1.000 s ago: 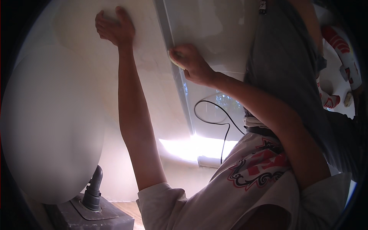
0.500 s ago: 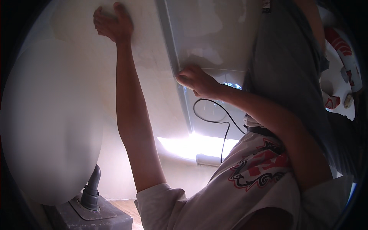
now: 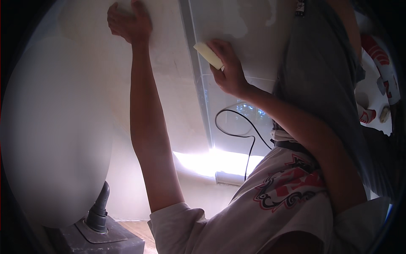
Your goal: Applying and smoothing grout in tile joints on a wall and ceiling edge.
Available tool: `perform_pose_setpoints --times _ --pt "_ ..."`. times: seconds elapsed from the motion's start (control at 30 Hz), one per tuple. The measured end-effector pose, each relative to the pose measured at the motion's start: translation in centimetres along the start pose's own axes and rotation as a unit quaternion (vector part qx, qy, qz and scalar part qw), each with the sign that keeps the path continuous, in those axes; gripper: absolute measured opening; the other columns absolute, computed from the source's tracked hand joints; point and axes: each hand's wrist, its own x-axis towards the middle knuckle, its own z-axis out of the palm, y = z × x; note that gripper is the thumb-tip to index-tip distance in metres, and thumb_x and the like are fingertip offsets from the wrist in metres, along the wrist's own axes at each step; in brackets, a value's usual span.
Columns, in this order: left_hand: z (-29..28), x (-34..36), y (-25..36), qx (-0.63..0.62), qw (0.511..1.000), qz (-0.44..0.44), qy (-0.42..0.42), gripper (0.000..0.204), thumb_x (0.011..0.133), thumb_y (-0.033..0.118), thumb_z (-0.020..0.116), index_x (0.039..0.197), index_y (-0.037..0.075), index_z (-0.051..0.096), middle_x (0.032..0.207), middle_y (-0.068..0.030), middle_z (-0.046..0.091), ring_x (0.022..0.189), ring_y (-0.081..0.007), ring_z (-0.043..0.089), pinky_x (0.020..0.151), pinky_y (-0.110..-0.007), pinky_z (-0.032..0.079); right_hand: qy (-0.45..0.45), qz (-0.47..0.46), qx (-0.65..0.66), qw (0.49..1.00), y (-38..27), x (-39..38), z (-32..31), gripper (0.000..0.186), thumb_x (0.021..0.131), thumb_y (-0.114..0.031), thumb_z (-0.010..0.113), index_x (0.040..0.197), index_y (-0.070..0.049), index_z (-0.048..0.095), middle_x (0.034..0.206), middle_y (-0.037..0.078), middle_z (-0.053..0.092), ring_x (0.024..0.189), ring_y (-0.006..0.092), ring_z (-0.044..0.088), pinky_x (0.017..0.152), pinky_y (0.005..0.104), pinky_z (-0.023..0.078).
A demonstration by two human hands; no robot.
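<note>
Fingers of the right hand clamp a pale-yellow rectangular block, newly turned into view; the left hand remains spread.

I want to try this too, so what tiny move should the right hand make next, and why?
Maybe press the pale yellow block gently against the grey strip. The right hand grips the block, and one end looks right beside the strip, though I can't tell whether they touch. The left hand is well clear of the strip.
</note>
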Motion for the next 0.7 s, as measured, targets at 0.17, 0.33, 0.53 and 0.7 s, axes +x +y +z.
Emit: perform_pose_setpoints --times 0.17,0.33,0.53,0.7 --pt "0.0 0.2 -0.3 0.005 1.0 0.017 0.007 0.056 0.09 0.038 0.052 0.131 0.002 0.039 0.133 -0.02 0.041 0.125 -0.0363 0.035 0.105 -0.048 0.024 0.047 -0.041 0.007 0.998 -0.3 1.9 1.0 0.066 0.071 0.007 0.058 0.132 -0.009 0.038 0.127 0.016 0.037 0.12 0.0342 0.04 0.095 0.0372 0.042" --pt "0.6 0.3 -0.1 0.007 1.0 0.025 0.015 0.055 0.09 0.038 0.052 0.13 0.002 0.04 0.131 -0.0197 0.043 0.123 -0.0361 0.036 0.104 -0.048 0.025 -0.067 -0.036 -0.003 0.997 -0.4 -3.0 2.3 0.074 0.067 0.008 0.061 0.135 -0.01 0.035 0.133 0.016 0.033 0.126 0.0344 0.034 0.097 0.0404 0.045" --pt "0.1 0.3 -0.9 0.02 0.999 0.02 0.018 0.054 0.09 0.038 0.053 0.129 0.002 0.041 0.131 -0.019 0.043 0.123 -0.0361 0.036 0.104 -0.048 0.024 -0.319 -0.045 -0.039 0.946 -3.1 -8.6 1.1 0.064 0.065 0.006 0.063 0.125 -0.008 0.046 0.124 0.013 0.045 0.121 0.0307 0.042 0.101 0.04 0.039" --pt "0.3 0.1 1.7 -0.034 0.998 -0.03 -0.036 0.063 0.082 0.042 0.056 0.126 0.001 0.038 0.13 -0.0188 0.04 0.126 -0.0339 0.032 0.105 -0.046 0.021 -0.207 -0.001 -0.027 0.978 -3.4 -5.0 -2.5 0.057 0.066 0.007 0.062 0.121 -0.007 0.05 0.117 0.013 0.049 0.113 0.0296 0.048 0.093 0.0387 0.045"
